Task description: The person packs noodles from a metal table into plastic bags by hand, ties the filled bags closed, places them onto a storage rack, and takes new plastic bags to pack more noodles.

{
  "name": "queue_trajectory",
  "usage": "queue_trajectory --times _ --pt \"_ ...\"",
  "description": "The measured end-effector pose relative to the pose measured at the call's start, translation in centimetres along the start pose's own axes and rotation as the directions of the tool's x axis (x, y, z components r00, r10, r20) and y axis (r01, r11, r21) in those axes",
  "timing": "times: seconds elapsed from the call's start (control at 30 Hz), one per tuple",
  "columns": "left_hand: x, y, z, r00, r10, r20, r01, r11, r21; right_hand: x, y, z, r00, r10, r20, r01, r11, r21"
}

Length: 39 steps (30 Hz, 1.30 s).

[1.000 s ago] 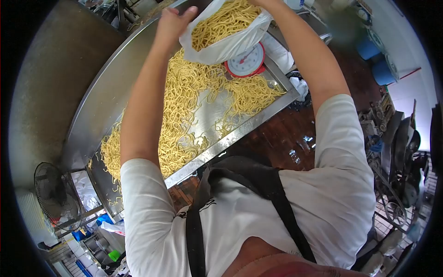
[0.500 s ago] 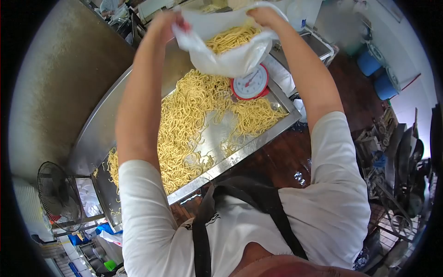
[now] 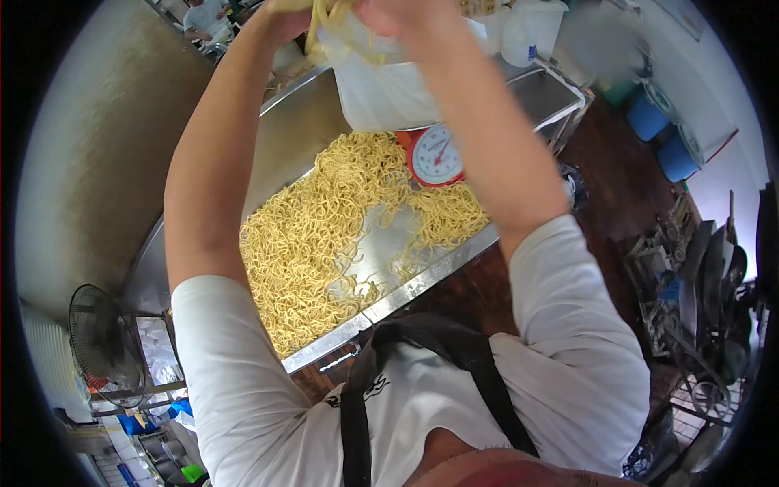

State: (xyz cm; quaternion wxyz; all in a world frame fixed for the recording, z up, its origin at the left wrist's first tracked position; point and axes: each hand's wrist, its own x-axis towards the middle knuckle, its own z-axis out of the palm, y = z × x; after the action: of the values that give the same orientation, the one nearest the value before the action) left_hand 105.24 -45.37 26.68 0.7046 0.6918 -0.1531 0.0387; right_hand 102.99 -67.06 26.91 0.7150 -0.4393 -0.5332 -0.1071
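Note:
At the top edge, my left hand (image 3: 290, 18) is partly cut off, its fingers closed around several yellow noodles (image 3: 322, 28) that dangle over a white plastic bag (image 3: 377, 93). Smeared by motion, my right hand (image 3: 403, 15) is close beside those strands, above the bag's mouth; its fingers cannot be made out. The bag bulges down over a red dial scale (image 3: 436, 154), whose round white face shows below it. A broad heap of loose noodles (image 3: 312, 243) covers much of the steel tray table (image 3: 381, 243) under my arms.
Behind the scale are a metal-framed stand (image 3: 560, 73) and a white container (image 3: 545, 24). Two blue bins (image 3: 678, 154) stand on the right. A fan (image 3: 105, 345) is at lower left. Far off at upper left, another person (image 3: 207, 20) is seated.
The bag was held stretched open between both hands with noodles inside. Now it rests lower over the scale; my hands have come together higher up, with noodle strands hanging between them.

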Motion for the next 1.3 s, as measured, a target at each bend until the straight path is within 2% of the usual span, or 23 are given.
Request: queue_trajectory --times 0.1,0.13,0.17,0.2,0.23,0.3,0.37,0.4,0.47,0.53,0.63,0.67,0.7,0.73,0.77,0.8,0.83,0.9,1.0,1.1,1.17,1.27,1.3 --pt "1.7 0.6 -1.2 0.921 -0.327 -0.211 0.337 0.941 0.013 -10.3 -0.2 8.6 0.947 0.320 0.037 -0.313 0.887 0.340" --pt "0.1 1.4 2.2 0.913 -0.275 -0.303 0.308 0.949 0.066 -13.9 1.3 12.4 0.885 0.441 0.150 -0.459 0.768 0.447" --pt "-0.1 1.5 2.9 0.922 -0.247 -0.297 0.288 0.952 0.102 -18.2 4.5 16.8 0.786 0.535 0.309 -0.595 0.520 0.613" --pt "-0.3 1.4 3.3 0.931 -0.222 -0.289 0.270 0.953 0.136 -22.1 8.2 20.3 0.593 0.607 0.529 -0.772 0.242 0.588" --pt "-0.3 1.2 3.8 0.940 -0.196 -0.280 0.249 0.954 0.169 -23.7 8.0 22.2 0.443 0.737 0.511 -0.894 0.320 0.314" --pt "-0.1 0.7 4.7 0.939 -0.119 -0.322 0.172 0.975 0.140 -26.6 9.3 26.7 0.308 0.814 0.493 -0.944 0.326 0.051" --pt "0.4 -0.2 4.7 0.928 -0.072 -0.364 0.110 0.990 0.084 -29.8 11.5 31.3 0.563 0.514 0.647 -0.701 0.712 0.045" --pt "1.2 -1.0 4.1 0.920 -0.062 -0.387 0.083 0.996 0.037 -30.8 12.6 33.7 0.630 0.371 0.682 -0.592 0.798 0.112" --pt "1.1 -1.4 4.6 0.879 -0.035 -0.476 0.027 0.999 -0.024 -31.2 16.3 37.1 0.683 0.292 0.669 -0.514 0.844 0.156" --pt "0.5 -1.4 3.9 0.867 0.009 -0.499 0.006 1.000 0.028 -31.0 20.2 37.2 0.693 0.395 0.603 -0.528 0.848 0.051" --pt "-0.9 -1.6 1.7 0.878 -0.036 -0.478 0.030 0.999 -0.020 -29.8 19.4 27.2 0.510 0.659 0.553 -0.422 0.752 -0.506" --pt "-1.3 -2.1 0.2 0.891 -0.083 -0.446 0.052 0.995 -0.082 -28.5 17.8 23.4 0.297 0.744 0.598 -0.515 0.652 -0.556" --pt "-1.5 -2.5 -0.6 0.903 -0.126 -0.411 0.072 0.987 -0.144 -30.1 19.5 21.5 0.279 0.774 0.568 -0.469 0.626 -0.623" --pt "-2.2 -2.6 -0.5 0.905 -0.099 -0.413 0.038 0.987 -0.155 -27.9 15.9 16.9 0.185 0.805 0.564 -0.625 0.539 -0.564" --pt "-2.6 -2.4 -0.1 0.908 -0.054 -0.416 0.010 0.994 -0.107 -28.9 15.7 14.3 0.392 0.818 0.421 -0.534 0.575 -0.620" --pt "-3.4 -2.4 0.5 0.908 -0.019 -0.419 -0.007 0.998 -0.061 -31.4 16.8 11.6 0.704 0.699 0.129 -0.639 0.702 -0.316" --pt "-3.9 -2.5 0.9 0.906 0.019 -0.422 -0.028 1.000 -0.015 -30.3 14.4 9.0 0.870 0.410 -0.274 -0.487 0.798 -0.353" --pt "-4.3 -2.6 1.4 0.917 0.017 -0.399 -0.035 0.999 -0.039 -28.1 14.3 5.0 0.778 0.204 -0.594 -0.533 0.716 -0.451" --pt "-3.7 -2.8 2.2 0.929 0.012 -0.370 -0.052 0.994 -0.097 -25.4 17.6 4.9 0.802 0.130 -0.583 -0.473 0.736 -0.485" --pt "-2.9 -2.8 2.5 0.931 -0.037 -0.364 -0.012 0.991 -0.131 -22.2 17.9 8.4 0.504 0.609 -0.613 -0.666 0.726 0.173" --pt "-2.7 -2.6 2.7 0.931 -0.060 -0.359 0.019 0.993 -0.117 -23.0 21.7 11.7 0.772 0.225 -0.595 -0.431 0.872 -0.230" --pt "-2.6 -2.8 2.7 0.938 -0.074 -0.338 0.044 0.994 -0.096 -24.5 19.8 21.6 0.829 0.511 -0.228 -0.524 0.852 0.006" --pt "-2.5 -3.1 2.8 0.942 -0.084 -0.324 0.059 0.994 -0.087 -25.2 18.4 23.3 0.883 0.466 -0.052 -0.467 0.884 -0.002"
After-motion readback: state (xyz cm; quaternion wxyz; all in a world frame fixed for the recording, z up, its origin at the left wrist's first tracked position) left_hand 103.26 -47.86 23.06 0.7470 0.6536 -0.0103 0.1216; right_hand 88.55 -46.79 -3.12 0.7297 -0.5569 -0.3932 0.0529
